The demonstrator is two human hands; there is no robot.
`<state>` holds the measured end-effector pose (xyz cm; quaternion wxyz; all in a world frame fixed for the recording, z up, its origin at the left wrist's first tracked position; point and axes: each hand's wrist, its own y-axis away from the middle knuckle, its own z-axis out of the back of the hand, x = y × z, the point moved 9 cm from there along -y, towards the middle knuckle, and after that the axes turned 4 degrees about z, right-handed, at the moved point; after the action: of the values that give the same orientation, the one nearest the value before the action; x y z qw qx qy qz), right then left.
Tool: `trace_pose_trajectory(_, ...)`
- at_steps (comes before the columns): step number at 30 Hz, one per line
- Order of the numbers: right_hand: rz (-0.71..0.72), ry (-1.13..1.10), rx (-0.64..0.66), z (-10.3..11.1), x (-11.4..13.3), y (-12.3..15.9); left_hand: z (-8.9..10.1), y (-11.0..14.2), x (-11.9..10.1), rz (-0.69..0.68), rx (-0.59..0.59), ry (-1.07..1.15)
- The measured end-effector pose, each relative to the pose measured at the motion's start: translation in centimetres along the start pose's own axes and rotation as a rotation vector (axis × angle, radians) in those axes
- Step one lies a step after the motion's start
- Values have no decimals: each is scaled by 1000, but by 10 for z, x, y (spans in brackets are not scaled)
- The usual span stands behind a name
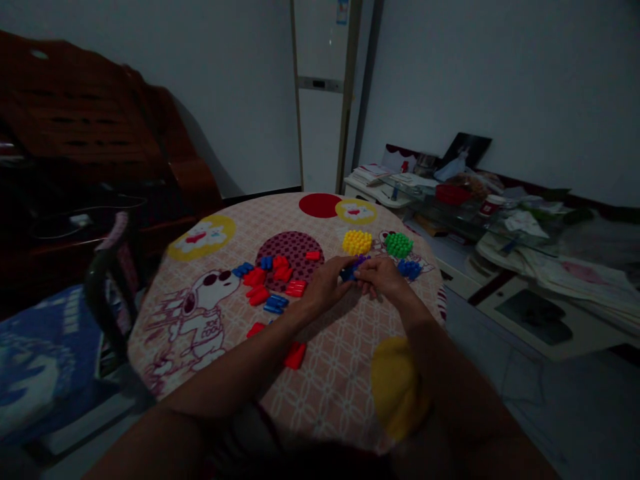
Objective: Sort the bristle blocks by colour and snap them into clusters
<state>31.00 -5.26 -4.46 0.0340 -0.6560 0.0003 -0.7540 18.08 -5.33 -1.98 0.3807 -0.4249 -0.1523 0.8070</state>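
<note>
My left hand (326, 285) is closed on a dark blue plastic piece (349, 273), held low over the round table. Meeting it from the right, my right hand (383, 275) has its thumb and fingers pinched at that piece's edge; what lies between them is hidden. Just beyond the fingertips shows a bit of purple (362, 259), partly covered by my hands. A knobbly yellow cluster (357, 242) and a green one (399, 245) sit behind my hands. Beside my right hand lies a blue cluster (410, 269).
Red pieces (257, 276) and blue pieces (275, 304) are scattered left of my hands on the patterned tablecloth (330, 373). A chair (107, 287) stands at the left. Along the right wall runs a low glass-topped cabinet (450, 200) piled with papers, bags and a cup (492, 205).
</note>
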Motion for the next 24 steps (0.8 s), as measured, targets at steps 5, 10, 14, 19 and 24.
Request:
trace_pose_trajectory(5, 42, 158, -197, 76, 21, 12, 12, 3, 7, 37, -38, 1)
trace_pose_trajectory(10, 23, 577, -331, 141, 26, 27, 16, 2, 14, 108, -33, -31)
trace_pose_trajectory(14, 3, 850, -293, 147, 18, 24, 22, -1, 17, 108, -48, -49)
trace_pose_trajectory(19, 44, 1129, -233, 138, 11, 14, 44, -6, 29, 148, -113, -93)
trace_pose_trajectory(24, 87, 1328, -215, 135, 4, 12, 64, -8, 42, 203, -161, -99)
